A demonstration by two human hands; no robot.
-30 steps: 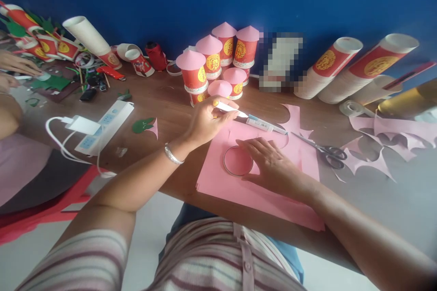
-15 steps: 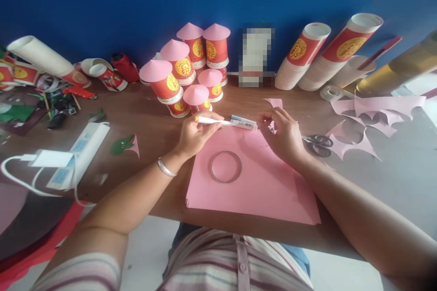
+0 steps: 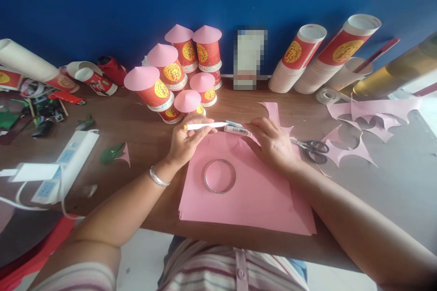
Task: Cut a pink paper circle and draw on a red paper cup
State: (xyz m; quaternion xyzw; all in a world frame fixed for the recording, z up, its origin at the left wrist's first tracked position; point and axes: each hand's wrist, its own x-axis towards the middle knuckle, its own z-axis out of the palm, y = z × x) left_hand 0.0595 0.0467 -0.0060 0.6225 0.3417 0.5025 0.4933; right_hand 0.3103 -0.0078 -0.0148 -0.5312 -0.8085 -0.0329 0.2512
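My left hand is closed around a slim white pen with a yellow-orange end, held almost level. Just past the pen's right tip are a white marker with a barcode label and a light-blue piece. My right hand is at the marker's right end, its thumb and fingers closed about that end; the fingertips are partly hidden. Below both hands lies a stack of pink paper, with a thin round ring flat on it.
Red cups with pink cone tops stand behind the hands. Stacked paper cups are at the back right. Scissors and pink scraps lie to the right, a power strip to the left. Behind is a blue wall.
My right hand has turned flatter and come in onto the marker's right end. My left hand still holds the pen. The whole view has shifted slightly.
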